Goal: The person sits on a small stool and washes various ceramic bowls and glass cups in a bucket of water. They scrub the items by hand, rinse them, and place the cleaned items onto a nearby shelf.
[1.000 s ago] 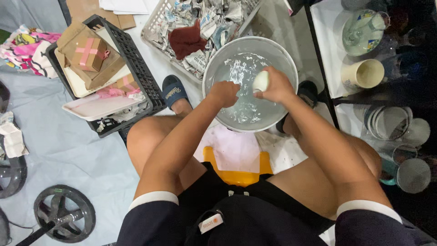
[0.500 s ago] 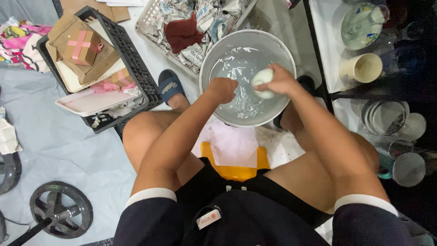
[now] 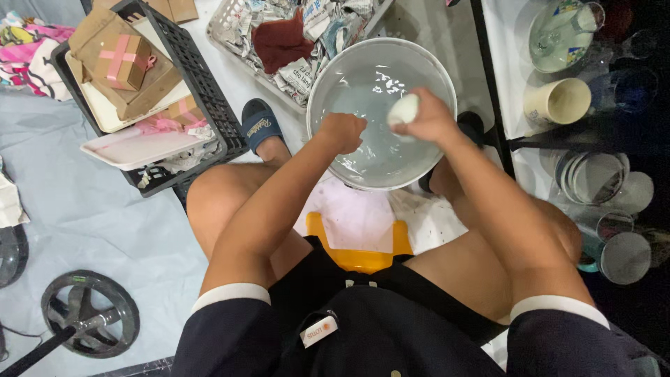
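A small white cup is gripped in the right hand, held just above the water inside a round grey basin. The fingers of that hand are wrapped around the cup's far side, so only its pale rounded end is seen. The left hand is clenched into a fist over the near left part of the basin, at the water's surface; whether anything is enclosed in it cannot be told. The two hands are near each other but apart.

In the head view, the basin is set on the floor between the person's bare knees, in front of a yellow stool on which the person is seated. A blue slipper is worn on the foot just left of the basin. Beyond the basin, a white basket is filled with crumpled newspaper and a dark red cloth. To the left, a black crate is loaded with cardboard boxes, one of them crossed with pink tape, and a white tray is laid across its near edge. On the right, a cream mug and several glasses are ranged on a white surface. A black wheel is seen at the lower left on the grey floor sheet.
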